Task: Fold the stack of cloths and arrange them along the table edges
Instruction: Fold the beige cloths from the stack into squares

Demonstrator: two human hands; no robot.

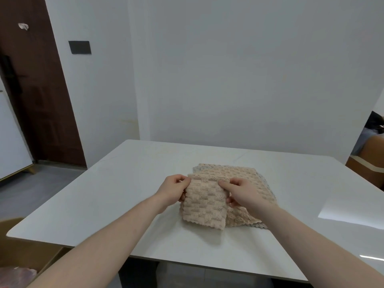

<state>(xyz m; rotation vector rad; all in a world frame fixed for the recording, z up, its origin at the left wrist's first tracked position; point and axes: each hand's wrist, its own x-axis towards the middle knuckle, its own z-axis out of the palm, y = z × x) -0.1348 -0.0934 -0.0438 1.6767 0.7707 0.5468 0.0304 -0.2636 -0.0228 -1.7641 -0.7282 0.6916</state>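
**Operator:** Both of my forearms are reaching in from the near edge, and between them I'm holding up the beige, waffle-textured fleece cloth [202,204]. My left hand [173,189] is pinching its upper left corner, fingers curled round the edge; my right hand [242,193] is pinching the upper right side, thumb on top and fingers tucked behind.

**Supervisor:** Where is it sitting relative to the others?

**Operator:** It's hanging over the near left part of the stack of cloths [243,177], with its lower scalloped edge touching or just above the white tabletop [116,183]; I can't tell which. That stack is lying flat near the middle of the table, beige on top with a grey-blue scalloped edge [258,225] peeking out underneath.

**Supervisor:** How far along are we looking?

**Operator:** Early, I'm judging. The held cloth is looking narrower than the stack, so it's probably folded once, though I can't confirm the layers. No folded cloth is lying along any table edge I can see, so the placing and the remaining stack are all waiting.

**Supervisor:** Anything around the table?

**Operator:** A dark brown wooden door [35,100] is standing on the left, and a brown seat [367,163] is showing at the right.
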